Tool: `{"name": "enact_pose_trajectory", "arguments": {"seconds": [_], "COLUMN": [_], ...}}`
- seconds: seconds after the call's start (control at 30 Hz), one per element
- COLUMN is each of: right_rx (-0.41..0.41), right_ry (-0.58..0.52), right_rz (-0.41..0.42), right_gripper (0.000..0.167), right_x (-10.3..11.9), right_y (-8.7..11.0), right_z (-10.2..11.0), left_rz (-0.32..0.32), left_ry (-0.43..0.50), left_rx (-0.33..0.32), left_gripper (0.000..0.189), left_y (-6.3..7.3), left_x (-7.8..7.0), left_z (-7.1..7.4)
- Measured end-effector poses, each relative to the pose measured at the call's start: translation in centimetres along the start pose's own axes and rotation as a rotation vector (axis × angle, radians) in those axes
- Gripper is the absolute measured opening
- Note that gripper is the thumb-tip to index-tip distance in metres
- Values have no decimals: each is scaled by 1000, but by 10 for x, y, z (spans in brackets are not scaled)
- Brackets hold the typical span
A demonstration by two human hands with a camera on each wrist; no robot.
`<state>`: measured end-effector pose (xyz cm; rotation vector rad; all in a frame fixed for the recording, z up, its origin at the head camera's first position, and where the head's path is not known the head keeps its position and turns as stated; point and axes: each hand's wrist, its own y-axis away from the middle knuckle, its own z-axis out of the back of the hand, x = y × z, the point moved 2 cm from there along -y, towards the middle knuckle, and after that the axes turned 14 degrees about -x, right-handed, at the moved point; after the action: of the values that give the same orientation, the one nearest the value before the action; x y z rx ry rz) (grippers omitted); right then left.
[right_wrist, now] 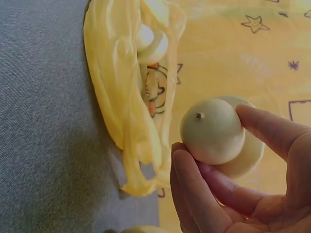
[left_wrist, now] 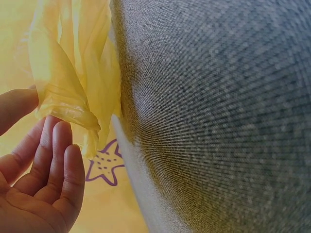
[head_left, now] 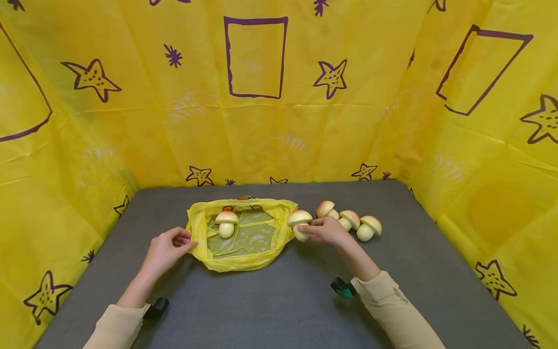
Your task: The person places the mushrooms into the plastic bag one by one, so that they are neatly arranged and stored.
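Note:
A yellow plastic bag [head_left: 240,264] lies on the table with its mouth spread wide. One toy mushroom [head_left: 226,224] with a reddish cap sits inside it. At the bag's left edge, my left hand [head_left: 164,251] pinches the rim, and the left wrist view shows the folded plastic [left_wrist: 63,104] between thumb and fingers. My right hand [head_left: 326,230] grips a second mushroom [head_left: 299,220] by the stem, cap up, right at the bag's right rim. In the right wrist view the round stem end of that mushroom [right_wrist: 212,131] shows between thumb and fingers.
Three more mushrooms lie right of the bag, behind the right hand: one with a red cap [head_left: 324,208], a middle one [head_left: 349,219] and a right one [head_left: 368,229]. The grey table [head_left: 261,310] is enclosed by yellow cloth walls [head_left: 253,140] with starfish drawings.

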<state>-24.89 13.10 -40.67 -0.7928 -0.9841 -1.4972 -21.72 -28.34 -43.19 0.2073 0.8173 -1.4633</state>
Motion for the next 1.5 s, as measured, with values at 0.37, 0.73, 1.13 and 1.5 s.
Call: {"name": "enact_pose_trajectory", "arguments": {"seconds": [0.37,0.73,1.13,1.5], "right_rx": [10,41,64,71], "right_ry": [-11,-99,-162,-168], "right_rz": [-7,-51,-84,-89], "right_gripper": [37,51,61,51], "right_x": [9,22,30,36], "right_y": [-8,-11,-14,-18], "right_z": [-11,-26,-44,-61], "left_rz": [1,7,-3,-3], "left_ry": [3,5,11,12], "left_rx": [5,8,-1,11], "left_gripper": [31,31,30,32], "left_y": [1,2,2,2], "left_x": [-1,-2,0,2], "left_z": [1,1,1,1]}}
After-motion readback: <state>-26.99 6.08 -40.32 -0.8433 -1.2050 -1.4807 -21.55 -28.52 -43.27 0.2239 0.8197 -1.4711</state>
